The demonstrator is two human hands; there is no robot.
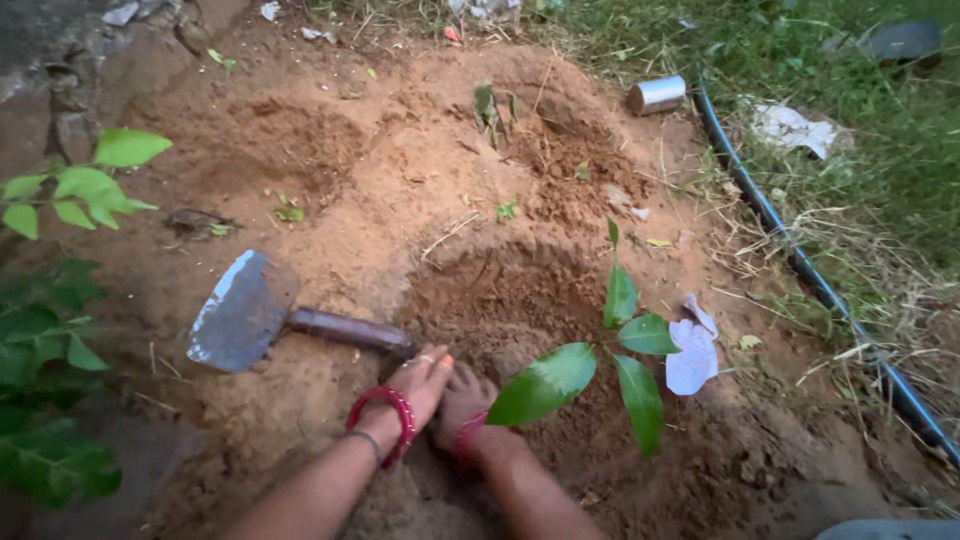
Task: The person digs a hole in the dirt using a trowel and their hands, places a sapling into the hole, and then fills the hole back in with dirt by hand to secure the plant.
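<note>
My left hand [418, 385] rests flat on the loose reddish soil at the near edge of a dug hollow [520, 290], fingers together, a red bangle on the wrist. Pressed into the soil right beside it is my right hand [465, 398], partly covered by a big leaf. A small sapling [615, 335] with several broad green leaves stands in the soil just right of my hands. A metal trowel [245, 312] with a dark handle lies on the ground to the left, its handle end close to my left hand.
A black hose [800, 260] runs along the right side by the grass. A small metal can [657, 94] lies at the far edge of the mound. A pale scrap [692, 355] lies by the sapling. A leafy plant [60, 300] stands at the left.
</note>
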